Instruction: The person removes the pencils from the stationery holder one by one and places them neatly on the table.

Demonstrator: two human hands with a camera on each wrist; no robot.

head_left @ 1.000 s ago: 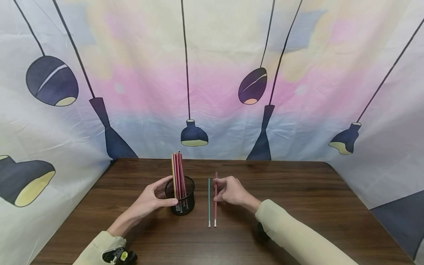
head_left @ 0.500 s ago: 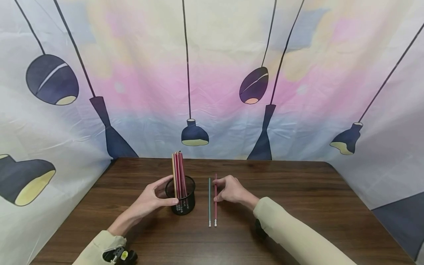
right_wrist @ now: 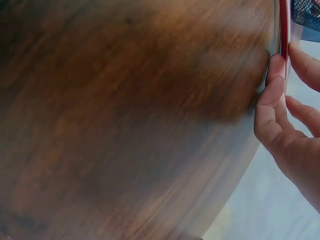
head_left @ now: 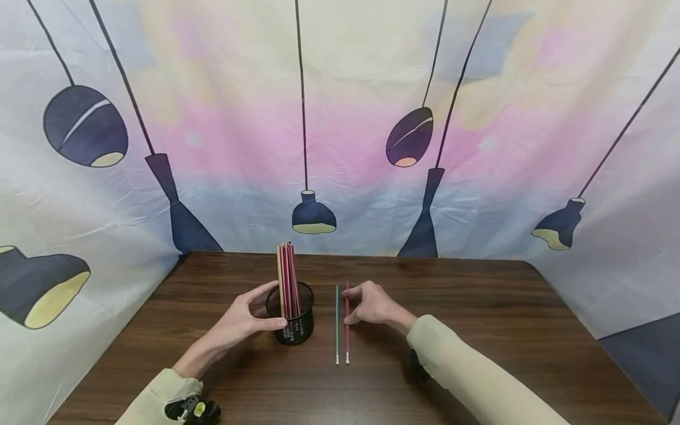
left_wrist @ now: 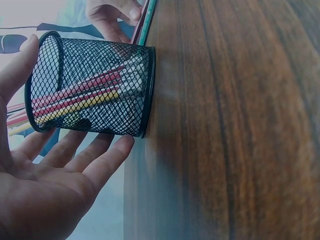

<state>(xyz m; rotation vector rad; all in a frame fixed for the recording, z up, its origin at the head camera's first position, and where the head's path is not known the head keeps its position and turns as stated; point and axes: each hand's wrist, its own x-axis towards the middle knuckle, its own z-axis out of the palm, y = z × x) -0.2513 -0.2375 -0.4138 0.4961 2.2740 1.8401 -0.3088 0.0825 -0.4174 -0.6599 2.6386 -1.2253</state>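
A black mesh pencil cup [head_left: 304, 332] stands upright on the table, holding several red and yellow pencils [head_left: 287, 271] that lean to its left side. My left hand [head_left: 239, 317] holds the cup from the left, thumb at the near rim and fingers round the far side. In the left wrist view, the pencils' metal eraser ends show through the mesh [left_wrist: 95, 60]. Right of the cup, a teal pencil [head_left: 337, 330] lies with its eraser toward me. Alongside it is a red pencil [head_left: 347, 342], eraser also toward me, which my right hand [head_left: 374, 304] pinches between thumb and fingers.
The dark wooden table [head_left: 478, 342] reaches back to a hanging cloth [head_left: 239, 118] printed with lamps. A device with a yellow spot [head_left: 198, 408] is strapped at the left sleeve.
The red pencil's far tip has come down slightly, closer to the level of the teal pencil's tip. Both hands stay almost where they were, and the head view has shifted a little.
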